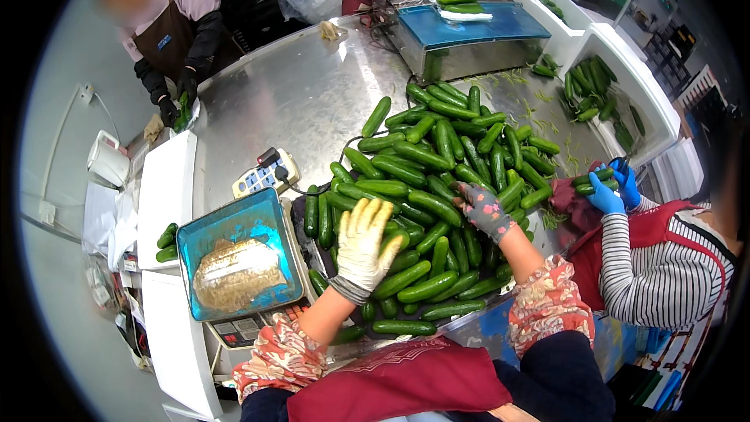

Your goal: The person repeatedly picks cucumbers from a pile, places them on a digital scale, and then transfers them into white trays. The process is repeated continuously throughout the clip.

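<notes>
A large heap of green cucumbers lies on the metal table in front of me. My left hand, in a white glove with yellowed fingertips, rests over the heap's left side. Its fingers are spread, with nothing gripped in them. My right hand, in a grey glove with a pink pattern, reaches over the right part of the heap. Its fingers are apart and touch or hover just above the cucumbers; which of the two I cannot tell. Just left of my left hand is a scale with a blue, dirt-stained tray.
A power strip with plugs and a cable lies behind the scale. White foam boxes stand at the left; another at the right holds cucumbers. A blue-topped metal machine stands at the back. Co-workers stand around the table, one in blue gloves holding cucumbers.
</notes>
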`<state>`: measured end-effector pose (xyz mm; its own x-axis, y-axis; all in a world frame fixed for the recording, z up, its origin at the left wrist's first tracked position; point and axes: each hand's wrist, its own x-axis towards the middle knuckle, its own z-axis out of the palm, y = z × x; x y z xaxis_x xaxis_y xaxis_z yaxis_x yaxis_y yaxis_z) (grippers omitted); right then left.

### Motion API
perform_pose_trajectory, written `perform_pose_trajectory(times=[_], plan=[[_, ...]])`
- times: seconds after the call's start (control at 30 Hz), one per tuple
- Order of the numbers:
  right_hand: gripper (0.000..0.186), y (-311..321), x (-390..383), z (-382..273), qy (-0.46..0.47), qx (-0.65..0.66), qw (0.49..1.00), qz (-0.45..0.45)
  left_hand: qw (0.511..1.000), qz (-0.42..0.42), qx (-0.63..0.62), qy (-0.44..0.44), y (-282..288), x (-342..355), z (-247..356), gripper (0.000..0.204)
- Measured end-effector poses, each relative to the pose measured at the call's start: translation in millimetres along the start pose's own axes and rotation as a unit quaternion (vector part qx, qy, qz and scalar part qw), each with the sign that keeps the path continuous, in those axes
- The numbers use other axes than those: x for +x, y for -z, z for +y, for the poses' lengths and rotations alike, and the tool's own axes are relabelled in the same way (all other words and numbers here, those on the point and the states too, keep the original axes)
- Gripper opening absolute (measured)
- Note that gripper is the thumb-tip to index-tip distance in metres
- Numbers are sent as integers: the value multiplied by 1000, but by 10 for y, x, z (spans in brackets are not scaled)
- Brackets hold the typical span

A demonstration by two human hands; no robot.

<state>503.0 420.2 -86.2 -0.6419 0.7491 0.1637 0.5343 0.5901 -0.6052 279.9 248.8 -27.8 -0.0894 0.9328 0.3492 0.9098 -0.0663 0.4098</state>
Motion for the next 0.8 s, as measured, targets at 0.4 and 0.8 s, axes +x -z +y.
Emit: perform_pose_trajectory(times=[0.4,0.8], plan=[[38,90,428,-764,64,63,995,43,995,-79,-61,7,-19,270,86,44],[44,248,416,-906,31,383,907,-172,998,-10,42,-55,463,183,122,85]])
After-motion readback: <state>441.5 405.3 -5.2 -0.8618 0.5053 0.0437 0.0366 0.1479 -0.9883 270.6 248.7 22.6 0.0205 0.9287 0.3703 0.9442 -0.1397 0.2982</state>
